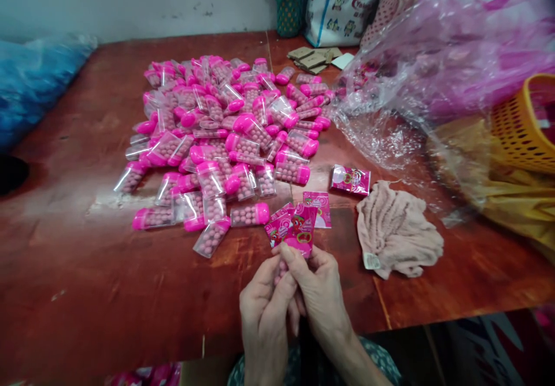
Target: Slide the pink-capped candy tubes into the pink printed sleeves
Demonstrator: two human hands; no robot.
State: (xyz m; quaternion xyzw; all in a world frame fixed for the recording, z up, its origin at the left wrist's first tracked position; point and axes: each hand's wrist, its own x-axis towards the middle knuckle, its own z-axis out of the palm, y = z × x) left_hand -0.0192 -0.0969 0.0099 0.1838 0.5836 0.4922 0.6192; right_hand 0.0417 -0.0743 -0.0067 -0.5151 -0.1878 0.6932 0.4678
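Both hands [295, 299] pinch pink labels [295, 227] above table [87, 270].

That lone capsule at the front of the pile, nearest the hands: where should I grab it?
Take the capsule across its clear body, coming from above on the near side. It lies flat on the table, its pink cap tucked up against the pile, so the lower clear end is the free part. Pinch across the narrow width.

- Ahead of you the heap of pink-capped candy tubes [221, 137] fills the middle of the table [78, 270]; you cannot reach straight across without brushing it.
- To your left, bare wood runs wide open from the near edge up to the blue plastic bag [34, 80].
- To your right, the beige cloth [396, 230] and a pink packet [350, 179] lie close, leaving only a narrow lane.
- Further right, the clear pink bag [433, 62] and orange basket [524, 126] block the way.
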